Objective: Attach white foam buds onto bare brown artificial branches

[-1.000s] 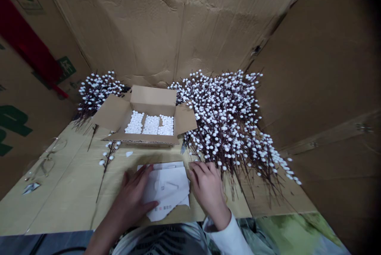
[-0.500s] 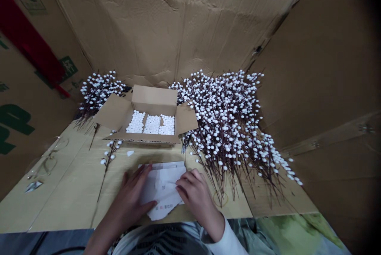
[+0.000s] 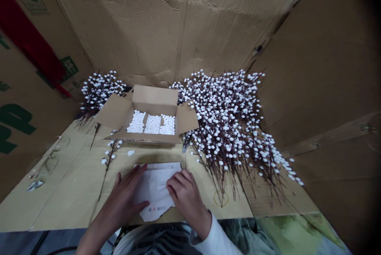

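Right hand [image 3: 186, 201] further left on white paper [image 3: 154, 191]

Large green letter P [image 3: 18, 119] on the left cardboard wall [image 3: 44, 100]

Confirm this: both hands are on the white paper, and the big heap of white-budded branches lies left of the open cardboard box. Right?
No, the head view shows the big heap of white-budded branches right of the open cardboard box. The left hand and right hand are on the white paper.
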`<state>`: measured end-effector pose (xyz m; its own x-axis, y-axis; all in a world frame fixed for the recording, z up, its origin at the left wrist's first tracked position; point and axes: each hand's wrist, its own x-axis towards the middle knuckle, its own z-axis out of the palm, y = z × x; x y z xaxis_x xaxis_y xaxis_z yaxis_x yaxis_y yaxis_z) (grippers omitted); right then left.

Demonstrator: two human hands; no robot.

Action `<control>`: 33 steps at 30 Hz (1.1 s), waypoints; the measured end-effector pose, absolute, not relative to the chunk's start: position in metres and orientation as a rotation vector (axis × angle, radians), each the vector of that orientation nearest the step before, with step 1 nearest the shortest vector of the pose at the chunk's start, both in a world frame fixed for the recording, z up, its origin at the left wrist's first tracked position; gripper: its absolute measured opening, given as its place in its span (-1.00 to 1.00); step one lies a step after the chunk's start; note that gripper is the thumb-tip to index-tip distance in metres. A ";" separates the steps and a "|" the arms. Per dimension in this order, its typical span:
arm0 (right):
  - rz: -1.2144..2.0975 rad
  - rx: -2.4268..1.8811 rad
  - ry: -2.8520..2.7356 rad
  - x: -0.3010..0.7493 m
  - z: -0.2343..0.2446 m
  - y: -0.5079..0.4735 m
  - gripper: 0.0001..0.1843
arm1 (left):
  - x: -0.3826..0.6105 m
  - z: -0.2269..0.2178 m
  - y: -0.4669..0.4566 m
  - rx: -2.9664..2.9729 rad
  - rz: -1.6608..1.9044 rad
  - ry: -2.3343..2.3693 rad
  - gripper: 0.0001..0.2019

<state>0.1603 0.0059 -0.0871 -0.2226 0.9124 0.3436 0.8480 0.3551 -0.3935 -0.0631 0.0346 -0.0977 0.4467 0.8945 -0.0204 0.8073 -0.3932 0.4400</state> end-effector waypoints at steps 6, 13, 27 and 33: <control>0.216 -1.537 -2.053 0.152 -0.088 0.006 -0.85 | -0.068 -0.094 0.033 2.298 0.330 1.445 -0.21; 0.263 -1.556 -2.017 0.143 -0.085 0.008 -0.85 | -0.075 -0.093 0.031 2.302 0.358 1.454 -0.24; 0.086 -1.539 -1.687 0.208 -0.058 -0.004 -0.81 | -0.062 -0.076 0.040 2.188 0.666 1.495 -0.56; -0.110 -1.686 -1.491 0.267 -0.040 -0.015 -0.63 | 0.010 -0.037 0.055 2.046 0.634 1.381 -0.68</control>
